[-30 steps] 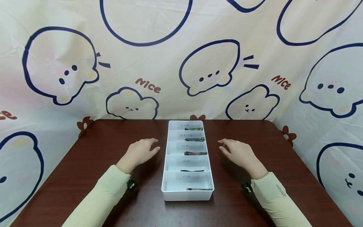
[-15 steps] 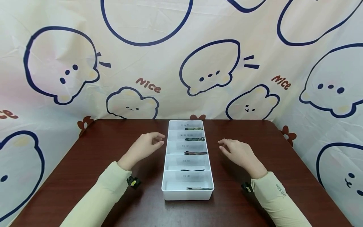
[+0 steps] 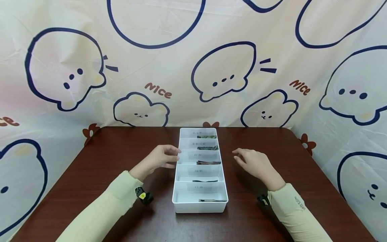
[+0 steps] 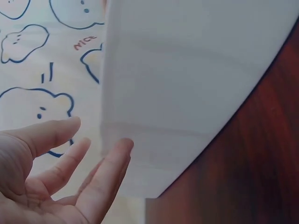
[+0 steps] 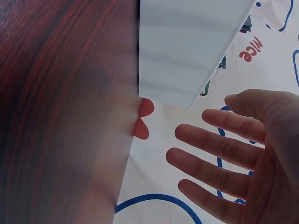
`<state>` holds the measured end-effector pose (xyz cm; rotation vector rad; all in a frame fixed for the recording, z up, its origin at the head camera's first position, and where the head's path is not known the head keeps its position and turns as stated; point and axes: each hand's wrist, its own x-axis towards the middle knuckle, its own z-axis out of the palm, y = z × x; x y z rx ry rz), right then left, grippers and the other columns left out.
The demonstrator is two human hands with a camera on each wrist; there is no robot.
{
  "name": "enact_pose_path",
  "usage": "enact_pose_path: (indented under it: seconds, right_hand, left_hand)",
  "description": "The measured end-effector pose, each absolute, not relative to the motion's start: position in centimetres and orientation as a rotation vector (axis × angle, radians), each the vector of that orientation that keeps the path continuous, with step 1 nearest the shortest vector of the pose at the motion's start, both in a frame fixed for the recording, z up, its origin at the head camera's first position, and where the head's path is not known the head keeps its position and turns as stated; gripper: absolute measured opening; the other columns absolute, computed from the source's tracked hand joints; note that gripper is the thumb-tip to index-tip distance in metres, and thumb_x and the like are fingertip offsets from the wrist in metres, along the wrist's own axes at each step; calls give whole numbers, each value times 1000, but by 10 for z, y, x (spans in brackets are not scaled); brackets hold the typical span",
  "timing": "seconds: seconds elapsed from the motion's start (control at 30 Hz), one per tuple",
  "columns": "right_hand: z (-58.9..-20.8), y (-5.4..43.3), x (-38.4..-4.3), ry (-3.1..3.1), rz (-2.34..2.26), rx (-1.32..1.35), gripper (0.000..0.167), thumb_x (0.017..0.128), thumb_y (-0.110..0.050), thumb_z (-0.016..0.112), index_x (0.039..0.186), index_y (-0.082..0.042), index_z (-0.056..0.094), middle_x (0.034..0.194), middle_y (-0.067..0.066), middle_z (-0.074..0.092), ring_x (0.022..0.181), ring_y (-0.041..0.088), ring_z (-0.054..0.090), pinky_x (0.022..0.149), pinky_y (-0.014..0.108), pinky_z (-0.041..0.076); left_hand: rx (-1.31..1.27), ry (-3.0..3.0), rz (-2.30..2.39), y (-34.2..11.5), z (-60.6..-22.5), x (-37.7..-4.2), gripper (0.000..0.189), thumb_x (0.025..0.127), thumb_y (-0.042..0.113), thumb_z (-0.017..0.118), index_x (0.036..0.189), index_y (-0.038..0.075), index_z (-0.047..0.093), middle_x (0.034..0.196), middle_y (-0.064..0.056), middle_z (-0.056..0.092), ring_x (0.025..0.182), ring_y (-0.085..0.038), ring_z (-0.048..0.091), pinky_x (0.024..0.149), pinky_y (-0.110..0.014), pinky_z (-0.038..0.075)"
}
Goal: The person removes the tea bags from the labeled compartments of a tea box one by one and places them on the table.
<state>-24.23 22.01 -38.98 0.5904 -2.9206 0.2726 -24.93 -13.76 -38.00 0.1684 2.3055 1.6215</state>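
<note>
A long white divided box point(image 3: 199, 208) stands lengthwise on the table, its compartments marked with printed tea labels. Thin packets stand on edge in it: green ones point(image 3: 207, 137) at the far end, dark green ones point(image 3: 207, 148) nearer, and reddish-brown ones point(image 3: 208, 163) in the middle. Toward the front are a slim dark-edged packet point(image 3: 205, 181) and another thin packet point(image 3: 212, 201). My left hand point(image 3: 161, 157) has its fingertips right at the box's left rim, thumb and fingers spread apart around nothing. On the right side my right hand point(image 3: 255, 163) hovers away from the box, fingers loosely bent and holding nothing.
The dark red-brown wooden table point(image 3: 121, 144) reaches back to a cream cloth point(image 3: 178, 70) printed with cartoon outlines, which also covers both sides. Black wrist cameras sit at the left cuff point(image 3: 144, 196) and right cuff point(image 3: 263, 200).
My left hand has moved right, from over the table to the box's left rim, and its fingers have turned and spread. The right hand and the box stay in place.
</note>
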Motion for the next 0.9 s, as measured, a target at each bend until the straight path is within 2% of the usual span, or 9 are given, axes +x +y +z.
enact_pose_path:
  seconds: [0.2,0.5,0.57,0.73,0.9]
  right_hand:
    - [-389,220,-241,-2923,277,581,26,95,-27,61,117,-14,68,89,1,70,66,10,53,54,25,47]
    - [-383,220,-237,-2904,415,584,26,96,-29,60,118,-17,67,99,2,72,72,10,59,60,29,53]
    - [-378,219,-234,-2891,518,589,25,96,-30,60,119,-20,67,105,0,72,77,11,60,65,31,54]
    - [-361,213,-222,-2821,938,664,21,98,-33,57,116,-28,66,109,-4,71,86,13,63,70,31,54]
    - [-345,202,-204,-2712,1357,767,20,98,-33,57,114,-25,66,109,-1,70,97,15,67,82,26,56]
  left_hand:
    - [139,2248,1651,-137,-387,-249,33,86,2,70,117,-3,62,113,-19,58,85,-19,66,84,-45,58]
    - [144,2238,1647,-135,-387,-249,36,83,0,72,118,-4,61,111,-20,58,82,-18,66,84,-44,58]
    - [136,2239,1647,-135,-387,-249,37,83,0,72,118,-4,61,112,-21,57,82,-18,65,83,-43,58]
    - [100,2228,1657,-136,-389,-251,36,83,0,73,117,-2,61,112,-20,57,83,-19,65,84,-43,58]
    - [89,2213,1671,-137,-391,-253,35,82,-1,72,116,-2,62,110,-19,57,84,-20,65,85,-43,57]
